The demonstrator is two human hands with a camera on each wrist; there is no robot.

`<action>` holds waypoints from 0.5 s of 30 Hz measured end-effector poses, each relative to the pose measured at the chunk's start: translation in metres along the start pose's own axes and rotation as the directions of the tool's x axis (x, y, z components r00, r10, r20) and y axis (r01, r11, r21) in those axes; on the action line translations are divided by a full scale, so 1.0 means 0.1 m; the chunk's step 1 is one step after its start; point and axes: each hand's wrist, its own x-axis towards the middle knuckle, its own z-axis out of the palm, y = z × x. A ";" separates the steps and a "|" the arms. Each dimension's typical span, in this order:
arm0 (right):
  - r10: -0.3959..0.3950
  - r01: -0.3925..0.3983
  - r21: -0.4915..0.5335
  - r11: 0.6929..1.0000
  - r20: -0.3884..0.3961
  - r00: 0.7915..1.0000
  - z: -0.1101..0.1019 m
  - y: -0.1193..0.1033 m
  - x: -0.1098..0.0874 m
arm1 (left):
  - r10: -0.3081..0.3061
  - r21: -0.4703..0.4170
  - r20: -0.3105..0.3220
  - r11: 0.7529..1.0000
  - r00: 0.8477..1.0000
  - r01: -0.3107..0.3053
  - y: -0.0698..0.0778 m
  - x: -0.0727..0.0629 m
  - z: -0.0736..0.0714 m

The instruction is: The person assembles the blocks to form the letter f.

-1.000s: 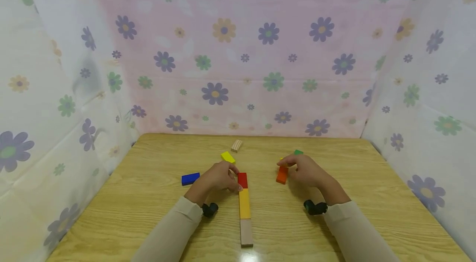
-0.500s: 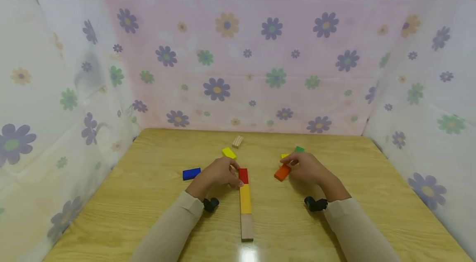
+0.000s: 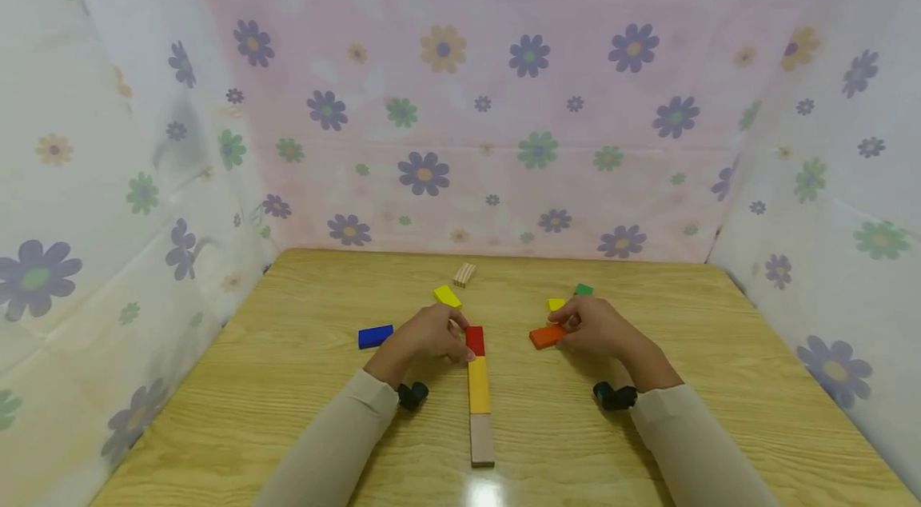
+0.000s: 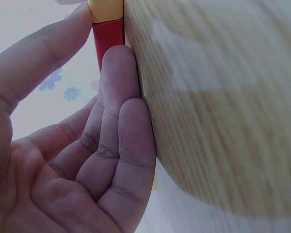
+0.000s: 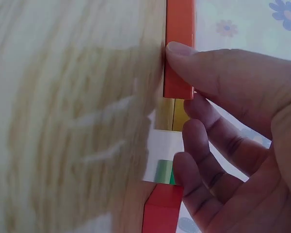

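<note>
1. On the table (image 3: 683,295), 3 blocks lie end to end along the 12-to-6 o'clock line: the red block (image 3: 475,341) farthest, the amber block (image 3: 479,385) between, the plain wooden block (image 3: 482,440) nearest the person.
2. The left hand (image 3: 427,333) rests at the red block's 9 o'clock side, fingers relaxed rather than clamped, thumb tip touching by the seam with the amber block.
3. The right hand (image 3: 596,327) pinches the orange block (image 3: 544,337) between thumb and fingers, at 3 o'clock from the red block, apart from the row. Whether it is off the table I cannot tell.
4. From the red block, the blue block (image 3: 376,337) is at 9 o'clock, the yellow block (image 3: 448,297) at 11, the striped wooden block (image 3: 464,275) at 12; at 2 come the yellow piece (image 3: 556,305) and, beyond it, the green block (image 3: 584,289). The right wrist view adds a red piece (image 5: 162,208).
5. My judgement: the step in hand is gripping the orange block while the left hand steadies the row; the next move calls for a firm pinch and no nudge to those 3 blocks.
</note>
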 end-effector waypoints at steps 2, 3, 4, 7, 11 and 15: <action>-0.015 0.015 -0.006 1.000 0.000 1.000 0.00 0.00 0.00 | -0.001 0.002 0.001 1.000 1.000 0.001 0.00 -0.01 0.00; -0.014 0.014 -0.009 1.000 -0.002 1.000 0.00 0.00 0.00 | -0.001 0.000 0.002 1.000 1.000 0.001 0.00 -0.01 0.00; -0.014 0.014 -0.014 1.000 -0.004 1.000 0.01 0.00 0.00 | -0.001 -0.001 0.003 1.000 1.000 0.001 0.00 -0.01 0.00; -0.004 0.003 -0.031 1.000 -0.016 1.000 0.02 0.00 0.00 | -0.002 -0.006 0.003 1.000 1.000 0.002 0.00 -0.01 0.00; 0.000 -0.001 -0.032 0.999 -0.032 0.999 0.03 -0.01 0.01 | -0.006 -0.008 -0.002 1.000 1.000 0.006 0.00 0.00 0.00; 0.005 -0.005 -0.011 1.000 -0.040 0.999 0.03 -0.02 0.00 | -0.012 0.000 -0.005 1.000 1.000 0.012 0.01 0.00 0.01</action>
